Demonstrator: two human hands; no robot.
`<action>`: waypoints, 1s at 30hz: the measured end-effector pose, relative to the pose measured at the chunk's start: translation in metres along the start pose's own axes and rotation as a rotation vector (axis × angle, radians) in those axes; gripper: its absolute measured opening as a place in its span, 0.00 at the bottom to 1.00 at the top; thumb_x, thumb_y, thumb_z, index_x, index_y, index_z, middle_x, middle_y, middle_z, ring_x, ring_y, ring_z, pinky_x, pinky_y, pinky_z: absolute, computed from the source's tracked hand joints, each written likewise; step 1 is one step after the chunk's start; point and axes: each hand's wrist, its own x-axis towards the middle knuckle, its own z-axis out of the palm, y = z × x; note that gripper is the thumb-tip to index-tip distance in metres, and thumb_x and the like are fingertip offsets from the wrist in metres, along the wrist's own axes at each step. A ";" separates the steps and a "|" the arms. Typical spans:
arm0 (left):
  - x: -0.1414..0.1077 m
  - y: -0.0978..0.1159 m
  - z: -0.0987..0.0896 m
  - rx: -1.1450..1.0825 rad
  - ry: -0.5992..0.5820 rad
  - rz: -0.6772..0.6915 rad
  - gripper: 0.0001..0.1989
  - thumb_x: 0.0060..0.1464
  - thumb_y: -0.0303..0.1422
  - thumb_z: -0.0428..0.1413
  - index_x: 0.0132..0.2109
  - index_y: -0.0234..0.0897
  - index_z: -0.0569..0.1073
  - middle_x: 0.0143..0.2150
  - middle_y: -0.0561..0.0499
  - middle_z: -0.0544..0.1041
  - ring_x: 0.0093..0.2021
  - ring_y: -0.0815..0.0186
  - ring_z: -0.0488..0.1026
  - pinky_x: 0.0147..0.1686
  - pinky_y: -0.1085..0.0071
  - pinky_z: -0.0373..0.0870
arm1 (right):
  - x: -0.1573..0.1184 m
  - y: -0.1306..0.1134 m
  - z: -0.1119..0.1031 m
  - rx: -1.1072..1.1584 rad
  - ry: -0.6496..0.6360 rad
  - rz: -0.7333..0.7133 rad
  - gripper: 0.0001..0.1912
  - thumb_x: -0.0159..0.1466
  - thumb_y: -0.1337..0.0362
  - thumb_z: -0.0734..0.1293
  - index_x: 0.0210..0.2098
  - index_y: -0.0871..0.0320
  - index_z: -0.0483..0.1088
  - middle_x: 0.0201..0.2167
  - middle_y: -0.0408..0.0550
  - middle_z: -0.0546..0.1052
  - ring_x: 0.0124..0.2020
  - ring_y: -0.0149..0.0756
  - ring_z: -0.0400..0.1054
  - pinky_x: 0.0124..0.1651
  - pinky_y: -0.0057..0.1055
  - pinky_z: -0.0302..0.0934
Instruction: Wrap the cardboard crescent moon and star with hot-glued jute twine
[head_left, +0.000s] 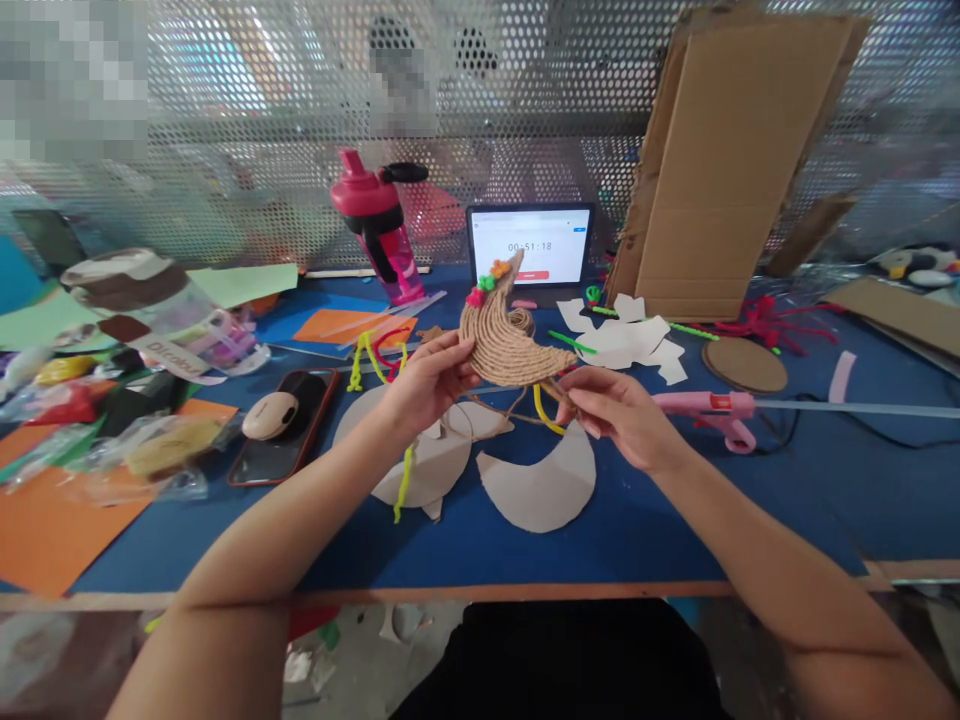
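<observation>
A crescent moon covered in rows of brown twine is held up above the blue table, with small red, green and orange flowers near its upper tip. My left hand pinches its left edge between thumb and fingers. At the moon's right tip, my right hand is closed on a loose end of twine. Below lie a white paper crescent and a round white cutout, partly under trailing twine. A pink glue gun rests right of my right hand.
A tablet showing a timer stands at the back, beside a pink bottle. Upright cardboard is behind at right. A phone, bagged craft supplies and a clear jar lie left. White paper scraps lie right of centre.
</observation>
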 end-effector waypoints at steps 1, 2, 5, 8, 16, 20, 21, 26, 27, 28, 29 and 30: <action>0.000 -0.001 0.000 0.007 -0.003 0.003 0.05 0.51 0.28 0.60 0.35 0.34 0.71 0.24 0.56 0.71 0.21 0.75 0.70 0.24 0.80 0.73 | 0.000 0.001 -0.001 -0.005 0.011 -0.003 0.13 0.59 0.54 0.69 0.37 0.56 0.72 0.25 0.42 0.76 0.18 0.23 0.56 0.21 0.25 0.47; 0.001 -0.001 -0.001 0.014 -0.007 0.007 0.05 0.51 0.28 0.60 0.36 0.34 0.72 0.26 0.55 0.73 0.21 0.75 0.71 0.24 0.79 0.73 | 0.000 0.002 -0.003 -0.010 0.020 -0.006 0.13 0.58 0.54 0.69 0.37 0.56 0.72 0.25 0.42 0.76 0.19 0.23 0.56 0.21 0.25 0.47; 0.001 -0.003 -0.001 0.038 -0.017 0.015 0.06 0.51 0.28 0.61 0.38 0.34 0.73 0.26 0.54 0.74 0.21 0.75 0.71 0.22 0.80 0.72 | 0.000 0.006 -0.005 -0.030 0.040 -0.005 0.13 0.59 0.53 0.69 0.36 0.56 0.73 0.25 0.43 0.76 0.19 0.23 0.57 0.20 0.24 0.47; 0.000 -0.006 -0.002 0.062 -0.023 0.025 0.07 0.51 0.29 0.62 0.37 0.33 0.73 0.23 0.56 0.71 0.20 0.76 0.69 0.24 0.81 0.73 | 0.001 0.009 -0.007 -0.050 0.086 -0.021 0.18 0.62 0.47 0.64 0.39 0.56 0.73 0.29 0.44 0.76 0.19 0.23 0.57 0.20 0.25 0.48; -0.008 -0.013 0.002 0.148 -0.072 0.111 0.15 0.45 0.35 0.68 0.38 0.34 0.75 0.31 0.53 0.76 0.26 0.74 0.72 0.28 0.80 0.74 | 0.003 0.016 -0.007 -0.046 0.105 0.044 0.19 0.57 0.48 0.71 0.39 0.57 0.72 0.21 0.38 0.67 0.19 0.24 0.53 0.21 0.26 0.45; -0.013 -0.011 0.003 0.161 -0.135 0.159 0.19 0.47 0.46 0.65 0.37 0.35 0.75 0.27 0.52 0.76 0.25 0.70 0.74 0.28 0.75 0.74 | 0.006 0.021 -0.005 0.072 0.078 0.135 0.16 0.59 0.51 0.69 0.37 0.57 0.70 0.25 0.40 0.71 0.19 0.23 0.50 0.20 0.26 0.41; -0.013 -0.009 0.002 0.159 -0.150 0.160 0.21 0.48 0.49 0.63 0.37 0.35 0.75 0.27 0.52 0.77 0.26 0.68 0.75 0.28 0.74 0.74 | 0.006 0.023 -0.005 0.112 0.062 0.159 0.17 0.59 0.51 0.68 0.37 0.57 0.69 0.26 0.41 0.71 0.18 0.23 0.50 0.20 0.26 0.41; -0.006 -0.007 -0.006 0.163 -0.170 0.120 0.24 0.53 0.53 0.57 0.39 0.34 0.76 0.34 0.47 0.80 0.31 0.66 0.77 0.31 0.72 0.73 | 0.005 0.025 0.000 0.308 -0.078 0.248 0.17 0.56 0.50 0.68 0.32 0.57 0.65 0.21 0.38 0.63 0.18 0.24 0.47 0.21 0.26 0.39; -0.005 -0.008 -0.007 0.170 -0.165 0.112 0.22 0.53 0.51 0.58 0.40 0.34 0.76 0.36 0.46 0.80 0.32 0.66 0.77 0.32 0.73 0.73 | 0.004 0.024 0.002 0.341 -0.115 0.260 0.17 0.55 0.50 0.69 0.31 0.57 0.64 0.20 0.38 0.61 0.18 0.24 0.46 0.21 0.26 0.40; -0.003 -0.011 -0.007 0.177 -0.162 0.105 0.20 0.53 0.48 0.60 0.40 0.34 0.76 0.38 0.46 0.81 0.35 0.65 0.78 0.34 0.73 0.73 | 0.003 0.024 0.004 0.372 -0.152 0.272 0.17 0.55 0.50 0.68 0.30 0.57 0.64 0.19 0.38 0.59 0.18 0.25 0.46 0.21 0.26 0.41; -0.002 -0.014 -0.007 0.182 -0.164 0.096 0.19 0.51 0.46 0.62 0.41 0.34 0.77 0.41 0.45 0.81 0.38 0.64 0.78 0.36 0.73 0.73 | 0.002 0.024 0.006 0.402 -0.188 0.282 0.17 0.55 0.50 0.68 0.29 0.57 0.63 0.18 0.37 0.58 0.18 0.26 0.46 0.21 0.27 0.42; -0.002 -0.018 -0.006 0.180 -0.172 0.087 0.19 0.50 0.45 0.64 0.43 0.35 0.77 0.43 0.44 0.80 0.41 0.63 0.78 0.38 0.73 0.73 | 0.000 0.025 0.007 0.432 -0.223 0.291 0.17 0.56 0.50 0.68 0.28 0.57 0.62 0.17 0.37 0.58 0.18 0.26 0.47 0.21 0.27 0.43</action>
